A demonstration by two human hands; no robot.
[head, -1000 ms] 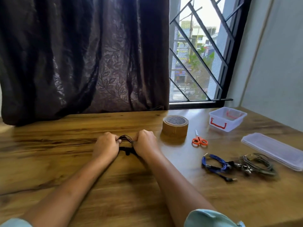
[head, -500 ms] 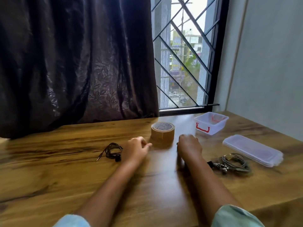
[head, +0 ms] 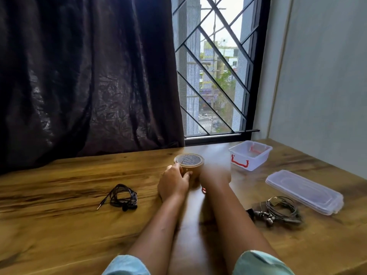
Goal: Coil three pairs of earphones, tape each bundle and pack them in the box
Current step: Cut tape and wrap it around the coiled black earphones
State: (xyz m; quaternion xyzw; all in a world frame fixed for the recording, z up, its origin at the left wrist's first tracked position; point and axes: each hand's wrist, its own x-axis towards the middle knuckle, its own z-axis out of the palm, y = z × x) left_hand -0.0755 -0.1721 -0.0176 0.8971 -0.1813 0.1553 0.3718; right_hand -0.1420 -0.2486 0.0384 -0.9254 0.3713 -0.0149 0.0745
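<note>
Down at the bottom edge, two pale blue sleeves [head: 127, 264] are cut off by the frame, and both bare forearms are stretched forward over the wooden table [head: 59, 225]. Low on the right, the grey earphones [head: 278, 211] are seen lying in a loose tangle, with metal buds bunched at the near left. A dark scrap just beside the right forearm cannot be made out.

Left of centre, the black earphones [head: 124, 197] are laid in a rough coil. The plug is pointed to the lower left and the buds are tucked at the near edge. Further right, the clear lid [head: 303, 191] is lying flat, apart from the box.

In the centre, the left hand [head: 172, 183] is curled round the near side of the brown tape roll [head: 189, 163], which is lying flat with its thumb-side rim covered. The right hand [head: 216, 175], just right of the roll, is smeared by motion, so whether it is closed or spread cannot be told. A red sliver [head: 204, 189] is glimpsed by that wrist, mostly hidden.

Beyond, the translucent box [head: 250, 155] with a red clasp is standing open. The upper left is filled by a dark curtain [head: 79, 76], and a grilled window [head: 214, 66] is seen at upper centre.
</note>
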